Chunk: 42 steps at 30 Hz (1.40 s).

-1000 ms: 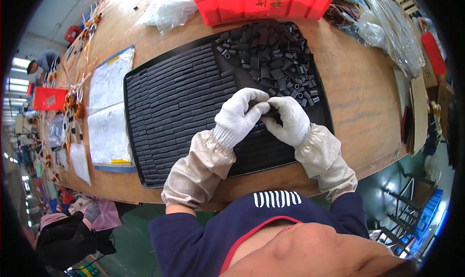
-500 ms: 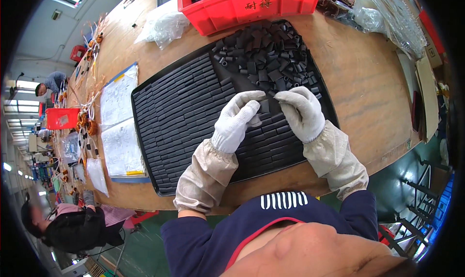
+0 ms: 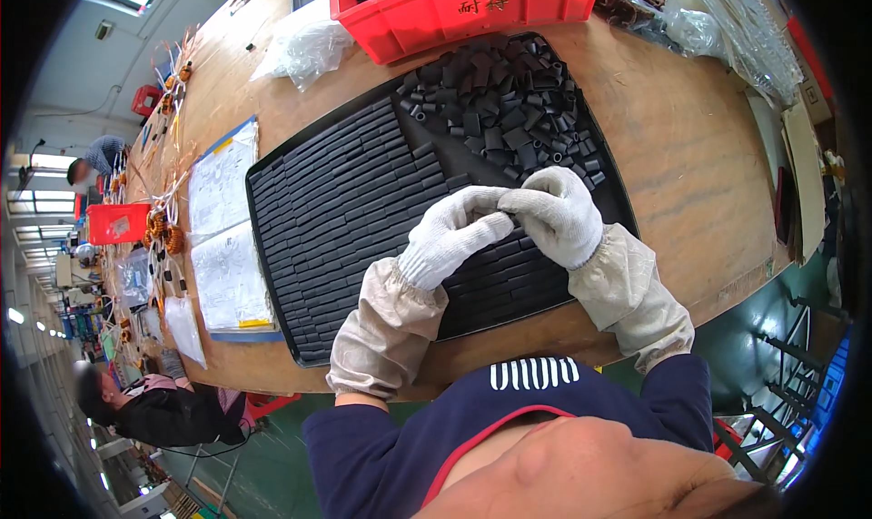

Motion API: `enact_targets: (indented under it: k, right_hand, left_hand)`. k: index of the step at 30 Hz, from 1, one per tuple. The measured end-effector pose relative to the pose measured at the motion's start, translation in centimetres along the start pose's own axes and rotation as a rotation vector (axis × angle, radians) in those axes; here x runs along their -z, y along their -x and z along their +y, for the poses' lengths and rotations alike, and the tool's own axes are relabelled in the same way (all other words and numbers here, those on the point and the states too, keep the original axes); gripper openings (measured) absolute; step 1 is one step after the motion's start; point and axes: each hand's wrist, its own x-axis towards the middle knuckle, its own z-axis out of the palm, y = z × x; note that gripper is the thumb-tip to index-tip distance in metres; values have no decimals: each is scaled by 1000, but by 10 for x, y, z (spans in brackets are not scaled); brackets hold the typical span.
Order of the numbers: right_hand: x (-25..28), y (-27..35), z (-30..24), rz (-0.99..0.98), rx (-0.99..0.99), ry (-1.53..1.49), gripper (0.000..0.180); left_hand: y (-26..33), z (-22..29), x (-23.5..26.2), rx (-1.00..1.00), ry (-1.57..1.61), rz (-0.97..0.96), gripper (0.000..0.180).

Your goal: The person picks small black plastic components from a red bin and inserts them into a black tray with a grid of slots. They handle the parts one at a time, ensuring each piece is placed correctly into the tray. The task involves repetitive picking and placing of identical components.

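Over the black tray (image 3: 272,247), near edge: left hand (image 3: 454,233) and right hand (image 3: 556,215) fingertips meet, pinching something hidden; loose black ferrite pieces (image 3: 500,101) lie beyond, right hand nearer.

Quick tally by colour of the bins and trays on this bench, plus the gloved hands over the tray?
Red bins: 2, one large, one small
Black tray: 1
White-gloved hands: 2, left hand, right hand
Total: 5

red bin (image 3: 472,10) at table's (image 3: 690,147) far edge; papers (image 3: 222,237) left; plastic bags (image 3: 304,47).
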Motion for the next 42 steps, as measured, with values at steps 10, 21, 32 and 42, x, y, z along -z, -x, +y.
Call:
enact_targets:
  k: [10, 21, 32, 42]
  right_hand:
    - [-13, 16, -2, 177, -412, -420, 32]
    - [-2, 9, -7, 42, -388, -305, 27]
    - [-4, 1, -6, 79, -197, -158, 25]
    - [-5, 2, 5, 111, -134, -133, 20]
  left_hand:
    - [-5, -8, 3, -66, -82, 210, 26]
    - [-2, -5, -1, -57, -354, 163, 30]
    - [-5, 10, 8, -449, -850, 323, 27]
    - [-34, -14, 43, -681, -1588, 646, 29]
